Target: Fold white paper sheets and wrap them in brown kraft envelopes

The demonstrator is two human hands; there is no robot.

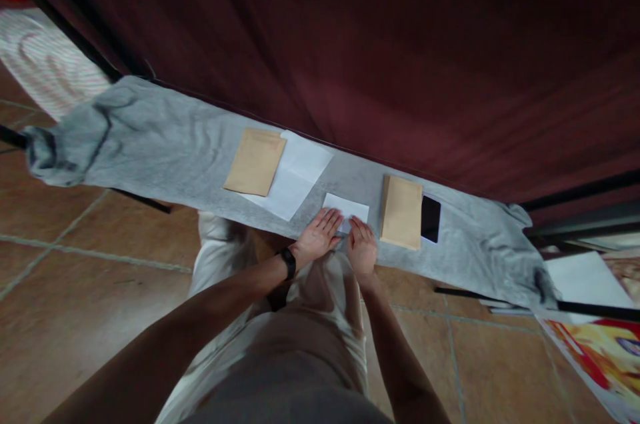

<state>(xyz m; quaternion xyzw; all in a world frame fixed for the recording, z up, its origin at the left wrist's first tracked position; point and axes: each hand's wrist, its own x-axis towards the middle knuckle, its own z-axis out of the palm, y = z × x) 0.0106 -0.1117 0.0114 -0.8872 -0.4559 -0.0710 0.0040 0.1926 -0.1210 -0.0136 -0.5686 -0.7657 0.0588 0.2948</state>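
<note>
A small folded white paper [345, 201] lies on the grey cloth in front of me. My left hand [319, 235] presses flat on its left part, fingers stretched out. On its lower right edge rests my right hand [361, 245], with the fingers extended and lying on the paper. To the left, a brown envelope [255, 161] partly covers larger white sheets [300, 174]. Several brown envelopes [403, 213] appear stacked to the right of my hands, with a dark-screened phone [431, 219] close beside them.
A grey cloth [165, 137] covers the narrow bench, bunched at both ends. Behind it hangs a dark red curtain [380, 57]. Black metal bars [595, 309] stick out at the sides. White papers [587, 277] and a colourful printed package [600, 351] lie low at the right.
</note>
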